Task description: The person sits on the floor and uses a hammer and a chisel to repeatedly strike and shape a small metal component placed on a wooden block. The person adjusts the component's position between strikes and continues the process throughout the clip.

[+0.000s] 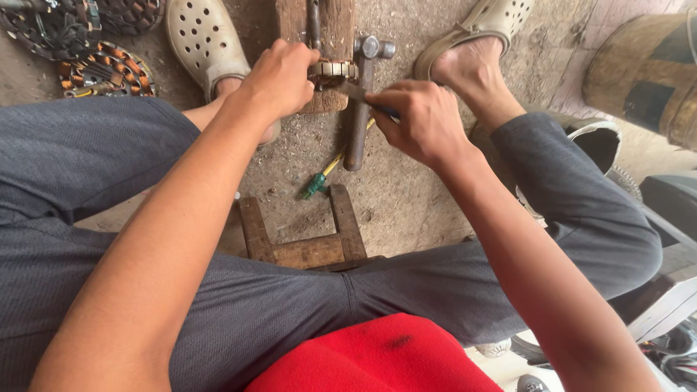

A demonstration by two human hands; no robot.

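From the head camera I watch the left hand (279, 76) close its grip over a ringed metal motor part (335, 70) resting on the near end of a wooden block (335, 22) on the dirt floor (406, 196). The right hand (421, 120) is clamped on a thin flat blade (353, 90) whose tip touches the part just right of the left hand's fingers. A hammer (361, 101) lies beside the block on its right, head level with the part (its handle runs back under the right hand). Nearer the person than the block lie a green-handled screwdriver (318, 181) and a small wooden stool (301, 236). Far left of the block sit copper-wound stators (105, 71). Pale perforated clogs (203, 36) flank the block.
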